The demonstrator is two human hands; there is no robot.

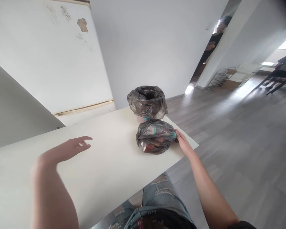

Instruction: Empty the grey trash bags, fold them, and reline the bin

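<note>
A filled dark see-through garbage bag [154,136] lies on the white table [105,152], gathered at its left end, with reddish, silvery and teal items showing through. My right hand [181,140] grips the bag's right end, its fingers partly hidden by the plastic. Over the table to the left, well apart from the bag, my left hand [77,146] hangs with its fingers spread and holds nothing. Just behind the filled bag stands a bin [140,119], its rim and sides covered by a second dark garbage bag [146,101] that gapes at the top.
A worn white refrigerator [54,57] rises behind the table on the left. The table's right corner is close to my right hand, with grey wood floor [219,133] beyond. Another person [212,44] stands in the doorway; a dark table [281,70] is at far right.
</note>
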